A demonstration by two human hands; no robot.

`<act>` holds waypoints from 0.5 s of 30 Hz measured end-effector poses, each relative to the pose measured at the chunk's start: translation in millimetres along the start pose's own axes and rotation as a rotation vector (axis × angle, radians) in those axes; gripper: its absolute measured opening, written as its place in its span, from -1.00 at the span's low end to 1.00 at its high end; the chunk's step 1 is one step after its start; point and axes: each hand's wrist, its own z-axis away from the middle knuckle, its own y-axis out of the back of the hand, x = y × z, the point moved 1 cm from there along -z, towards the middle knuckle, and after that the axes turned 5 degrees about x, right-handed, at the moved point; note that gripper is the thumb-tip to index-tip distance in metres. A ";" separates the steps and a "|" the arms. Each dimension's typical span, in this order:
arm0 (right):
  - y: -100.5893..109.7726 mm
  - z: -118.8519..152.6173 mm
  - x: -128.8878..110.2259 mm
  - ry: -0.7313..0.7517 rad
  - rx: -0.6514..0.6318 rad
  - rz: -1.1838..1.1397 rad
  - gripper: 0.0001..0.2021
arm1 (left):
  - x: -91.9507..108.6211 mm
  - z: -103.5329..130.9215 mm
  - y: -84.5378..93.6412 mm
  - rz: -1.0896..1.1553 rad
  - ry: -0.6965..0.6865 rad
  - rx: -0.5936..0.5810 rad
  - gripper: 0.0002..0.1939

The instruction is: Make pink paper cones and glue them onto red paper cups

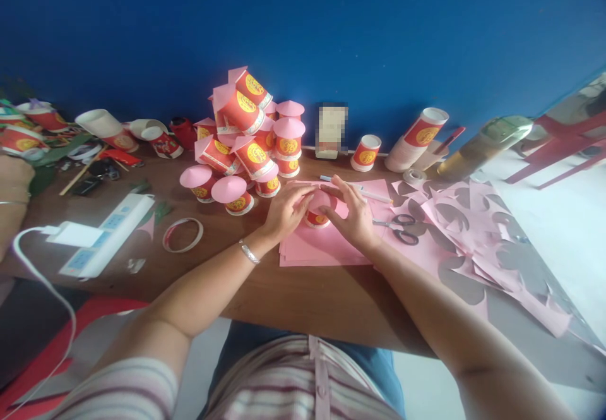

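In front of me an upside-down red paper cup (pixel 316 220) stands on a stack of pink paper sheets (pixel 303 253). On top of it sits a pink paper cone (pixel 320 201). My left hand (pixel 288 210) curves round the cone's left side, while my right hand (pixel 354 215) holds it from the right with thumb and fingers. The hands hide part of the cone's edge. Black-handled scissors (pixel 404 228) lie just right of my right hand, and a light-coloured pen (pixel 377 196) rests on the paper behind it.
Red cups with pink cones (pixel 246 155) are piled at the back left. Pink paper offcuts (pixel 473 243) cover the right side. A tape roll (pixel 182 235) and a power strip (pixel 108 235) lie left. Another person's arm (pixel 13 199) shows at the far left.
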 end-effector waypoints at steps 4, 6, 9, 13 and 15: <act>-0.8 0.8 0.8 0.008 0.009 0.007 -0.37 | -2.5 2.8 -5.2 0.265 0.304 0.027 -0.76; -1.0 0.7 1.0 -0.004 0.006 0.005 -0.37 | -3.4 3.7 -7.8 0.383 0.424 0.048 -0.75; -0.8 -0.1 1.0 -0.028 -0.004 0.000 -0.37 | -3.3 3.7 -10.9 0.521 0.548 0.080 -0.73; 0.0 -1.3 -0.1 -0.027 -0.014 -0.015 -0.38 | -3.3 2.9 -14.5 0.724 0.711 0.103 -0.69; 0.3 -1.6 -0.3 -0.025 -0.015 -0.016 -0.38 | -4.7 2.6 -16.0 0.816 0.783 0.105 -0.64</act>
